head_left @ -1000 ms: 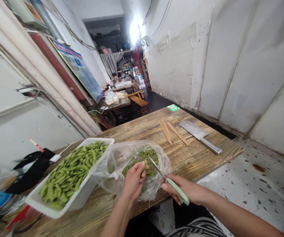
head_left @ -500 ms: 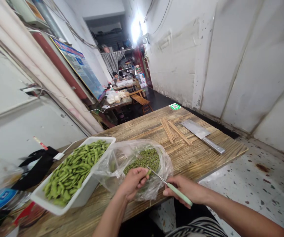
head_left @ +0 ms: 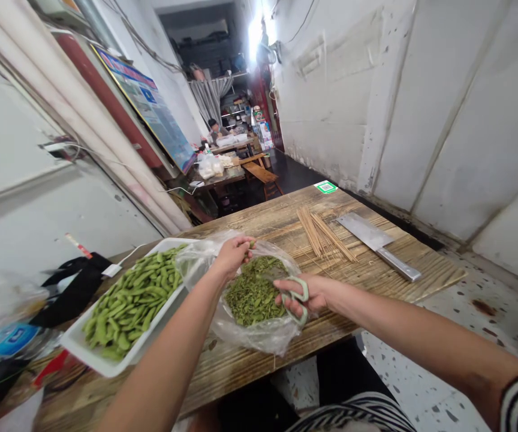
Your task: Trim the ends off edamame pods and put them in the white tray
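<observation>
My left hand (head_left: 232, 256) is closed in a pinch on a green bean pod (head_left: 250, 245), held over the far rim of a clear plastic bag (head_left: 259, 330) of green trimmings (head_left: 252, 296). At the bag's right side my right hand (head_left: 306, 294) grips scissors with pale green handles (head_left: 298, 298); their blades point into the bag. A white tray (head_left: 89, 355) heaped with green bean pods (head_left: 133, 297) sits to the left of the bag, all on a worn wooden table (head_left: 263, 231).
A bundle of bamboo skewers (head_left: 324, 235) and a cleaver (head_left: 378, 243) lie on the table's right half. A green sticker (head_left: 326, 187) marks the far corner. Black cloth and a plastic bottle (head_left: 9, 336) crowd the left end. A person sits far down the aisle.
My left hand rose from inside the bag to its far rim with a pod. My right hand moved the scissors forward over the bag.
</observation>
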The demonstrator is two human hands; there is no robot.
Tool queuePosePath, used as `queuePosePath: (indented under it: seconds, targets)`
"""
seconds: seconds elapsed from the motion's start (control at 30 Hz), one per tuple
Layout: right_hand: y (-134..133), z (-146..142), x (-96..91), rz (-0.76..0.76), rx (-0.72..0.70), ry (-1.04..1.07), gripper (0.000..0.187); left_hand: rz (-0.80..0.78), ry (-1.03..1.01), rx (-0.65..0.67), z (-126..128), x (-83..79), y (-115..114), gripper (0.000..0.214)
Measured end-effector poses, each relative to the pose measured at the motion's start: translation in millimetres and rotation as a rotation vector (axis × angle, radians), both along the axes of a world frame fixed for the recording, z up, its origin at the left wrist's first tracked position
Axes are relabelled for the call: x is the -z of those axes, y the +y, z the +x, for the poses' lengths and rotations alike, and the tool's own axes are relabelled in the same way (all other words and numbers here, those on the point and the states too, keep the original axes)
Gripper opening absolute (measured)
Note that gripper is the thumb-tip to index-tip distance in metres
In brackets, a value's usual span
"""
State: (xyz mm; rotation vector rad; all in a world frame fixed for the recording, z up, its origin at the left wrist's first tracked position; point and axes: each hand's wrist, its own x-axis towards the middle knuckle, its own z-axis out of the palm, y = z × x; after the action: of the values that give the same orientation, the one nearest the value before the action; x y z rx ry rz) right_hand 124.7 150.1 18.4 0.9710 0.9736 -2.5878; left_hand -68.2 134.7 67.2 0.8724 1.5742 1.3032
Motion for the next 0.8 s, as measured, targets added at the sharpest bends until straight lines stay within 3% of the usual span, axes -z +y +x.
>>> queuePosePath:
  seconds: [0.13,0.2,0.27,0.43,0.6,0.67,0.8]
  targets:
    - [-3.9,12.4,-0.4,0.074,-0.202,-0.070,0.031,-0.169,-0.298,0.158,-2.6,-5.7,1.5,0.003]
    - [1.9,21.0,-2.1,0.133,-0.145,-0.072,0.034,-0.242,-0.401,0.216,-5.6,-5.1,-3.3,0.013]
    - [10.3,27.8,-3.7,0.155,-0.066,-0.073,0.037,-0.250,-0.357,0.251,-8.6,-3.8,-9.3,0.022]
    - [16.9,40.1,-9.2,0.253,0.021,-0.052,0.034,-0.268,0.045,0.401,-11.1,-8.2,-23.9,0.033]
    - [4.7,53.6,-15.6,0.347,-0.298,-0.044,0.032,-0.264,0.488,0.602,-7.8,-9.5,-25.9,0.030]
    - [1.2,57.9,-16.0,0.413,-0.337,-0.045,0.033,-0.267,0.691,0.593,-4.5,2.1,-19.9,0.022]
    - [-4.3,65.3,-13.6,0.482,-0.281,0.009,0.039,-0.308,0.960,0.436,7.0,40.2,-3.1,0.004]
